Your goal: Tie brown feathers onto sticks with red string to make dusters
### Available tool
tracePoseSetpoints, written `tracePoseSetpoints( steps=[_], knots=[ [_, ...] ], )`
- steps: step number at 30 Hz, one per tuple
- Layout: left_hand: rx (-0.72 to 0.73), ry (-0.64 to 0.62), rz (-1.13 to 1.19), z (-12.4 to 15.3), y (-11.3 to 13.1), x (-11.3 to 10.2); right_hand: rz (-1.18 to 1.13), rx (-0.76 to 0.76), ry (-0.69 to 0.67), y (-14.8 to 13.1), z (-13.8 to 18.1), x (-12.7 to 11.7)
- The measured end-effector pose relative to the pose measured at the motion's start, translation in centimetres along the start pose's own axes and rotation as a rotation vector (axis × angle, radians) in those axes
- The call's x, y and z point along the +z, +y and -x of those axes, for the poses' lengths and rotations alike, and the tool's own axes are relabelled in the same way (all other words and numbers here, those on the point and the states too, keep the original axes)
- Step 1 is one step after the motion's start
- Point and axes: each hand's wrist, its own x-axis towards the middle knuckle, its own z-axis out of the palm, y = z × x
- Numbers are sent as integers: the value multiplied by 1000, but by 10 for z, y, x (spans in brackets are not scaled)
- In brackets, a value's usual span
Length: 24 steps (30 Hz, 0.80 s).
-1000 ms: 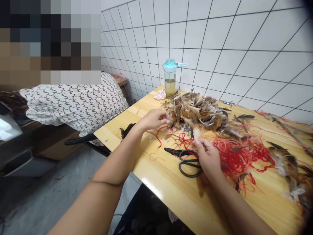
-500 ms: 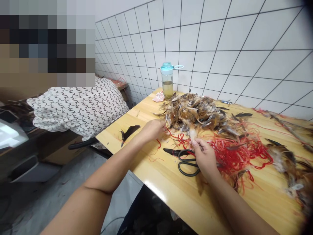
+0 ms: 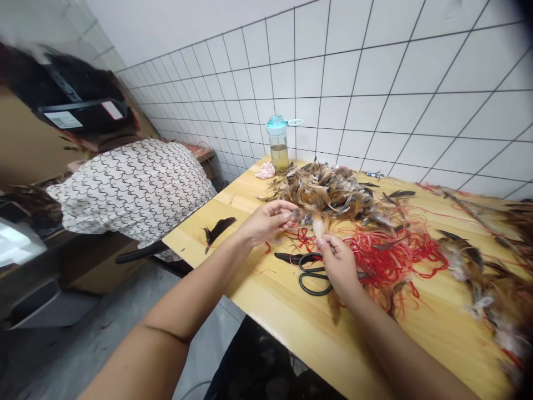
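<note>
My left hand [image 3: 266,221] is raised just above the wooden table [image 3: 291,322], its fingers pinched on a small feather at the edge of the brown feather pile [image 3: 333,191]. My right hand [image 3: 339,264] is closed on a pale fluffy feather [image 3: 318,226], held upright beside the left fingertips. Red thread [image 3: 387,258] lies tangled under and to the right of both hands. Black scissors [image 3: 310,272] lie flat on the table right under my right hand.
A water bottle with a teal lid [image 3: 278,143] stands at the tiled wall, a pink cloth [image 3: 265,170] beside it. A single dark feather [image 3: 217,228] lies near the table's left edge. Another person in a patterned top [image 3: 133,186] sits to the left. More feathers [image 3: 487,272] lie right.
My left hand lifted from the table edge of the pile and came toward the right hand. The right hand stayed over the scissors with its feather. The camera tilted and shifted.
</note>
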Motion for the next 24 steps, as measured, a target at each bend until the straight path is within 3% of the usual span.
tracePoseSetpoints(
  steps=[4, 8, 10, 14, 18, 24],
  knots=[
    [-53, -136, -92, -12, -24, 31, -26, -34, 3, 2, -1, -1],
    [29, -183, -425, -22, -27, 38, -24, -24, 40, 4, -5, -4],
    [54, -153, -460, -27, -23, 38, -16, -9, 64, 4, -6, -6],
    [1, -54, -191, -35, -20, 39, -28, 25, 117, 3, -9, -9],
    [-124, -91, 56, -37, -30, 45, 15, 26, 162, 6, -11, -11],
    [-171, -111, 69, -31, -41, 47, 89, -3, 160, 10, -13, -13]
  ],
)
